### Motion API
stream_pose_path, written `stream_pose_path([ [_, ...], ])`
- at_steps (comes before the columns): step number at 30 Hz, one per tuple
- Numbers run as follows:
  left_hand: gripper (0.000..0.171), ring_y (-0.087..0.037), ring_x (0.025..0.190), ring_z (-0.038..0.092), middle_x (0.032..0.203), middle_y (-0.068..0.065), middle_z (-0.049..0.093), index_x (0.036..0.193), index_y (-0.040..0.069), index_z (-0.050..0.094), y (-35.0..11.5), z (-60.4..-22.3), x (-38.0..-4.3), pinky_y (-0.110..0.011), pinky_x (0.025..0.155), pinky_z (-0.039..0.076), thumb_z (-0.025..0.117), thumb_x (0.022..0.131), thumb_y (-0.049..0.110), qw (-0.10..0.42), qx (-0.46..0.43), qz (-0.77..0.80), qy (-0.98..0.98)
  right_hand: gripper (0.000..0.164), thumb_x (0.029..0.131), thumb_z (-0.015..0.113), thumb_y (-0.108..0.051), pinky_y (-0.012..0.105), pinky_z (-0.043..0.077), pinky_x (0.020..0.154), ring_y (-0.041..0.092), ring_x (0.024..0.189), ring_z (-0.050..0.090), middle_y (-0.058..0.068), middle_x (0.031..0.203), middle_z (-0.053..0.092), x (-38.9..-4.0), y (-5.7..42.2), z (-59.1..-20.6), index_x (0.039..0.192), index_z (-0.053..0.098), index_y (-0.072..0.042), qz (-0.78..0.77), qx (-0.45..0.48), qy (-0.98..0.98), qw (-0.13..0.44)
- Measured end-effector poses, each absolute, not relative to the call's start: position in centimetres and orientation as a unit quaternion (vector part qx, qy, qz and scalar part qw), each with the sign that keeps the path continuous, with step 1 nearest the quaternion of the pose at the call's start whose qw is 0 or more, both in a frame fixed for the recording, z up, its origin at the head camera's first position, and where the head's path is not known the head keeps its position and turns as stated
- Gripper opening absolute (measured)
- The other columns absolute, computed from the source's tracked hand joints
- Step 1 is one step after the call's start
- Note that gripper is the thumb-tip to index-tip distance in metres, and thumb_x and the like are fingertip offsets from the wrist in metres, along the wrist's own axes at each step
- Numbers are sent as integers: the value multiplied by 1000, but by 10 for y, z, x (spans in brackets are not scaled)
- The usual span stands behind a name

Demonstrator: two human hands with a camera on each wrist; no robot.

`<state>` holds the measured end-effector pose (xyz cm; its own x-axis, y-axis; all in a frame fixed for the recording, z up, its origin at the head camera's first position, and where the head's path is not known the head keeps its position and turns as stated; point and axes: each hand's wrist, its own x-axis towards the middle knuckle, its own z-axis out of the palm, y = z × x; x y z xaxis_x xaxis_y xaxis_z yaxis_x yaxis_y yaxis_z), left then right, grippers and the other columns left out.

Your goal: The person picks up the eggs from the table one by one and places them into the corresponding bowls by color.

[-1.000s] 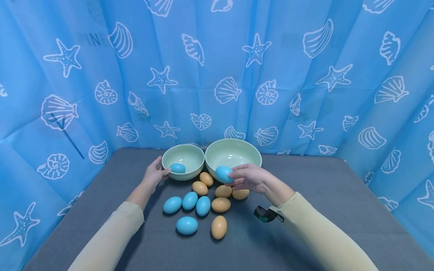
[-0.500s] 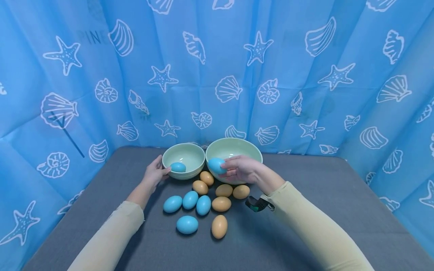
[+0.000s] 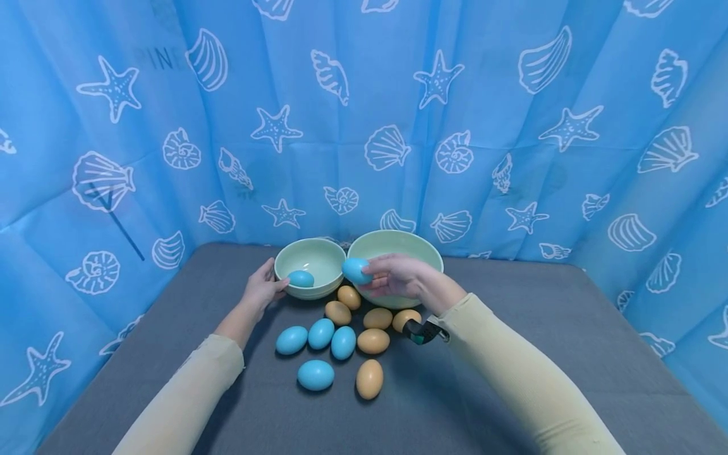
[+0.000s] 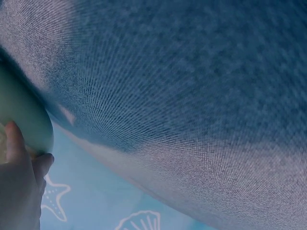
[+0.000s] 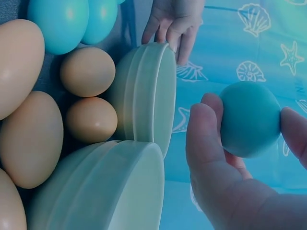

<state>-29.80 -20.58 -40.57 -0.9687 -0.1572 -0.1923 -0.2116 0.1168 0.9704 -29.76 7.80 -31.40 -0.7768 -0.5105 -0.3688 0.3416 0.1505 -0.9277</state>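
My right hand [image 3: 398, 276] pinches a blue egg [image 3: 356, 270] between thumb and fingertips, above the near left rim of the larger green bowl [image 3: 426, 248]. In the right wrist view the held egg [image 5: 250, 120] is apart from both bowls. At the left, my left hand [image 3: 261, 292] holds the smaller green bowl [image 3: 324, 253] by its side, thumb at the rim. One blue egg [image 3: 301, 279] lies inside that bowl. The left wrist view shows the thumb and a finger of the left hand [image 4: 19, 187] against the bowl's wall [image 4: 26, 112].
Several blue eggs [image 3: 315, 375] and several brown eggs [image 3: 370, 379] lie on the grey cloth-covered table [image 3: 512, 354] in front of the bowls. A blue curtain [image 3: 352, 126] with white sea shapes hangs behind. A black wrist device [image 3: 421, 331] sits under the right sleeve.
My right hand has moved left and slightly up with the blue egg, from the larger bowl's front toward the smaller bowl. The left hand has stayed on the smaller bowl.
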Motion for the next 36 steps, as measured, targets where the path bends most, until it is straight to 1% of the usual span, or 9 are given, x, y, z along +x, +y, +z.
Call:
stream_pose_path([
  [7,74,-28,147,12,162,-11,4,157,13,5,-206,-406,-298,-43,107,41,52,100,3,18,-122,651,749,54,101,48,-8,32,54,80,23,95,64,6,91,62,-304,72,-312,147,27,7,-650,-59,683,329],
  [10,74,-28,146,13,162,-11,4,157,13,5,-207,-405,-298,-43,106,41,52,100,3,17,-125,652,748,55,100,49,-8,37,52,89,25,100,62,7,92,61,-307,66,-311,148,26,6,-652,-51,682,328],
  [14,74,-28,147,13,162,-11,5,157,13,5,-207,-405,-298,-43,107,41,52,100,3,17,-126,655,745,52,100,50,-7,46,43,104,37,117,56,8,90,61,-313,58,-311,146,31,7,-658,-35,678,327],
  [18,74,-28,147,12,162,-11,5,157,13,5,-207,-405,-298,-44,107,41,51,100,3,18,-124,657,744,50,100,51,-7,48,39,108,40,130,45,8,88,61,-316,51,-312,145,34,6,-665,-23,672,325],
  [22,74,-27,147,12,162,-11,6,157,13,6,-206,-405,-298,-44,107,41,52,100,3,18,-125,659,741,49,100,51,-7,48,39,107,40,131,44,14,101,59,-319,44,-314,143,34,4,-675,-8,665,321],
  [24,74,-27,147,12,162,-10,6,157,13,6,-206,-405,-298,-43,107,41,52,100,3,18,-126,660,740,49,100,51,-7,48,38,108,40,131,43,19,115,57,-322,40,-316,144,33,3,-681,0,659,320],
  [28,75,-27,147,12,162,-9,5,157,13,7,-205,-406,-298,-42,106,42,53,100,3,18,-130,661,739,54,100,52,-8,47,37,109,38,132,43,25,138,46,-327,30,-321,147,29,-1,-695,22,643,321],
  [30,75,-27,147,12,162,-9,5,157,13,7,-205,-406,-298,-42,105,43,53,99,2,17,-132,661,738,56,100,53,-8,46,37,110,38,132,44,26,142,43,-329,25,-322,149,27,-3,-701,33,636,322],
  [36,74,-27,146,14,162,-9,6,157,14,8,-206,-408,-300,-42,105,43,53,100,3,15,-137,660,738,63,99,54,-6,43,39,109,38,130,46,27,141,41,-335,12,-327,154,23,-9,-724,63,612,312],
])
